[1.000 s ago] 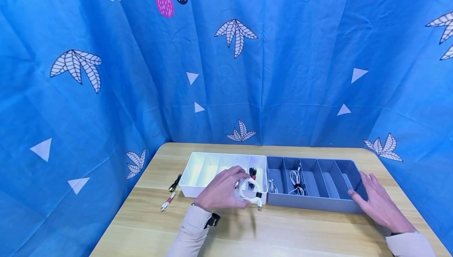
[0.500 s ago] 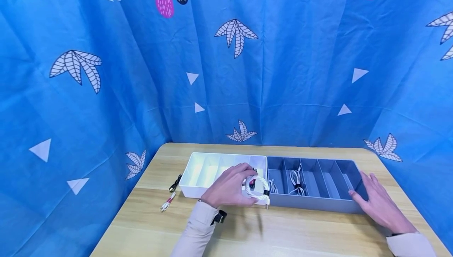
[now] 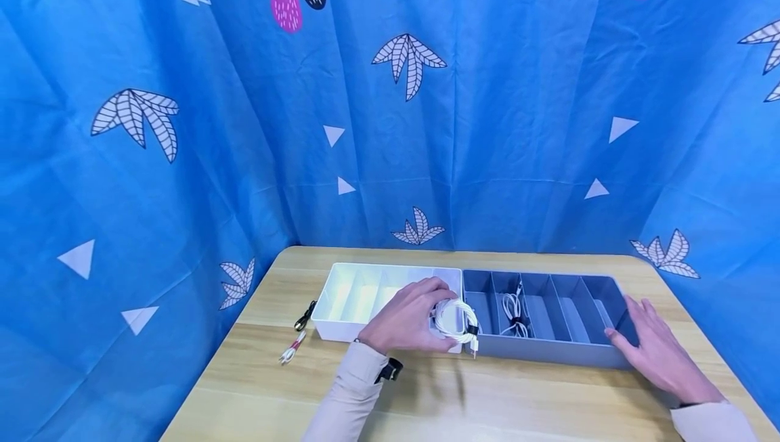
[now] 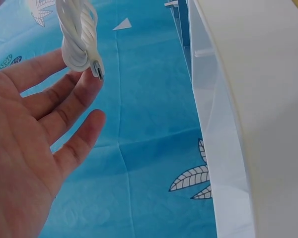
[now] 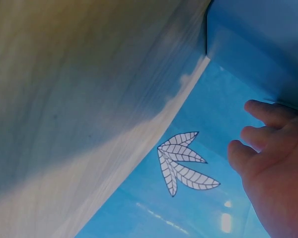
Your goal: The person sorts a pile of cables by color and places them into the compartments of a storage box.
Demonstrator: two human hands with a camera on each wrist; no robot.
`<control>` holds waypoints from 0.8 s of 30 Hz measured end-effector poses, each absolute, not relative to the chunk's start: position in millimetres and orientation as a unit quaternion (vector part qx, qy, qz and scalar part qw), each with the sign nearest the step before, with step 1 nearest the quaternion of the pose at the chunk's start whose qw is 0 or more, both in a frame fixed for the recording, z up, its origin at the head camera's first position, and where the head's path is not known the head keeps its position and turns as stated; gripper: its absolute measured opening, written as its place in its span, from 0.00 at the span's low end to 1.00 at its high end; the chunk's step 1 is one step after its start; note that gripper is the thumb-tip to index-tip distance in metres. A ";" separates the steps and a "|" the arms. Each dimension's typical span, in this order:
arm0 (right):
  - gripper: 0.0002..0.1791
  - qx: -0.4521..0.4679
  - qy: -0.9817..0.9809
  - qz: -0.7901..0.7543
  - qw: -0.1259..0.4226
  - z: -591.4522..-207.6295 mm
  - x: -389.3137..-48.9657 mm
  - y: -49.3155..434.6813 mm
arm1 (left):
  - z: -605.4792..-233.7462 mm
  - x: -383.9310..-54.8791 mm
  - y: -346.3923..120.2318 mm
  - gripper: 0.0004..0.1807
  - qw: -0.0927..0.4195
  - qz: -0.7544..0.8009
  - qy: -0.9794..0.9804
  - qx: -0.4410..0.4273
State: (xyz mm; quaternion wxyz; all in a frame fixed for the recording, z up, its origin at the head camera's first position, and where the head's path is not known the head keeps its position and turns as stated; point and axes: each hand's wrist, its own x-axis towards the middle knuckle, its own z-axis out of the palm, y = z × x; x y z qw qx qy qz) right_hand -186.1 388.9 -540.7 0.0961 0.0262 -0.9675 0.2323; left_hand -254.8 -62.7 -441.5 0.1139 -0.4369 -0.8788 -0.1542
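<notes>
My left hand (image 3: 411, 320) holds a coiled white USB cable (image 3: 458, 337) with a black tie, fingers above and thumb below. The coil overlaps the seam between the white divided box (image 3: 344, 331) and the grey divided box (image 3: 548, 349). A plug hangs from its lower right. In the left wrist view, the twisted white cable (image 4: 77, 34) sits at the fingertips, and the thumb is mostly out of frame. At the grey box's right end lies my right hand (image 3: 661, 354), its thumb over the front corner and its fingers extended along the end wall.
Another white cable (image 3: 512, 310) with a black tie lies in the grey box's second compartment. Left of the white box, a black cable (image 3: 305, 315) and a white cable with a red tie (image 3: 293, 347) lie on the wooden table (image 3: 256, 388). A blue curtain (image 3: 506, 124) hangs behind.
My left hand has moved right with the coiled cable, from in front of the white box to the grey box's left end. My right hand stays at the same corner.
</notes>
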 end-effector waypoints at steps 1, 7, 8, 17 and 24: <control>0.49 0.026 -0.967 0.233 0.097 -540.1 -186.3 388.8 | -441.2 -255.1 -61.7 0.39 0.117 -0.154 -0.877 -0.439; 0.49 0.027 -0.968 0.233 0.095 -539.5 -186.4 388.2 | -440.2 -254.5 -55.1 0.39 0.117 -0.159 -0.874 -0.444; 0.49 0.025 -0.968 0.231 0.096 -539.3 -186.6 388.7 | -440.0 -254.7 -53.6 0.39 0.116 -0.160 -0.873 -0.445; 0.50 0.015 -0.972 0.222 0.079 -536.7 -184.9 390.0 | -439.4 -253.7 -43.7 0.39 0.119 -0.150 -0.871 -0.452; 0.49 0.021 -0.971 0.220 0.091 -537.7 -186.0 388.7 | -436.8 -256.7 -37.1 0.39 0.132 -0.122 -0.872 -0.455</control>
